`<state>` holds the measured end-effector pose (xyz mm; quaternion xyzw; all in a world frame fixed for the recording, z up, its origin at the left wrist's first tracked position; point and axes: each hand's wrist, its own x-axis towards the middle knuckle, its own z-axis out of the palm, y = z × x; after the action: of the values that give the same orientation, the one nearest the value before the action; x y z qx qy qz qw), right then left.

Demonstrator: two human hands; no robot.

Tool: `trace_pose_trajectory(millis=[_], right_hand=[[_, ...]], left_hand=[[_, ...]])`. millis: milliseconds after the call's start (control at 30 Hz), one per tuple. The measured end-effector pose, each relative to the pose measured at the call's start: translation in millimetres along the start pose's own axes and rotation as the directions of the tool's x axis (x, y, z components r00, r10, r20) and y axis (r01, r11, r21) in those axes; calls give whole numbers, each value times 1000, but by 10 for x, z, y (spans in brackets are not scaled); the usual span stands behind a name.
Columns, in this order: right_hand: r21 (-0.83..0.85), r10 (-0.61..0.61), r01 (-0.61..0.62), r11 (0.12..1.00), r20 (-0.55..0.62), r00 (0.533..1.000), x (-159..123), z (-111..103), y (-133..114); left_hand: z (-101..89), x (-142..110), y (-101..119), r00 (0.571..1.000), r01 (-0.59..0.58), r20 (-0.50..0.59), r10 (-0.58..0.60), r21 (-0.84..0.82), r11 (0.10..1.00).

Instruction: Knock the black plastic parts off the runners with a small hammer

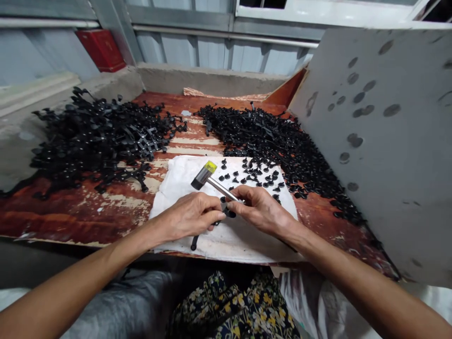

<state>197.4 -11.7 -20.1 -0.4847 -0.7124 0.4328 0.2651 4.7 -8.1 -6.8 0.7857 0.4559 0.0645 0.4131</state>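
My right hand [263, 209] is closed around a small mallet [203, 175] with a metal head, one yellow face and one black face. The mallet's shaft slants up and left, its head raised above the white cloth [176, 188]. My left hand [192, 214] pinches a black plastic part [195, 241], one end of which sticks out below the fingers; most of it is hidden. The fingertips of both hands come close together over another dark piece [230, 213]. Several small black round-based pegs [249, 175] lie scattered on the cloth beyond my hands.
A heap of black branched parts [102, 136] covers the left of the worn red-brown table [116, 207]. Another heap of small black pieces [268, 136] spreads along the right. A grey spotted board [388, 155] borders the right side. A red box [102, 49] stands at the back left.
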Motion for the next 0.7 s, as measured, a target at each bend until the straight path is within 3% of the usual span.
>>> trace_pose_trajectory(millis=[200, 267, 300, 367, 433, 500, 600, 700], right_hand=[[158, 106, -113, 981, 56, 993, -55, 49, -63], [207, 140, -147, 967, 47, 989, -74, 47, -89], [231, 157, -160, 960, 33, 987, -83, 43, -101], [278, 190, -182, 943, -3, 982, -99, 31, -122], [335, 229, -203, 920, -39, 973, -109, 26, -140], [380, 256, -215, 900, -60, 965, -109, 39, -151], [392, 258, -213, 895, -67, 964, -97, 83, -148], [382, 256, -210, 900, -74, 964, -98, 109, -125]], left_hand=[[57, -123, -25, 995, -40, -88, 49, 108, 993], [60, -145, -39, 981, -29, -187, 43, 76, 997], [63, -152, -56, 960, -20, -279, 26, 25, 999], [74, -156, -98, 867, -4, -493, -76, -158, 987], [93, -151, -123, 785, -4, -567, -249, -406, 914], [116, -138, -108, 801, 30, -432, -414, -662, 749], [140, -97, -32, 873, 125, -146, -465, -855, 503], [126, -33, 21, 896, 143, -83, -436, -876, 461]])
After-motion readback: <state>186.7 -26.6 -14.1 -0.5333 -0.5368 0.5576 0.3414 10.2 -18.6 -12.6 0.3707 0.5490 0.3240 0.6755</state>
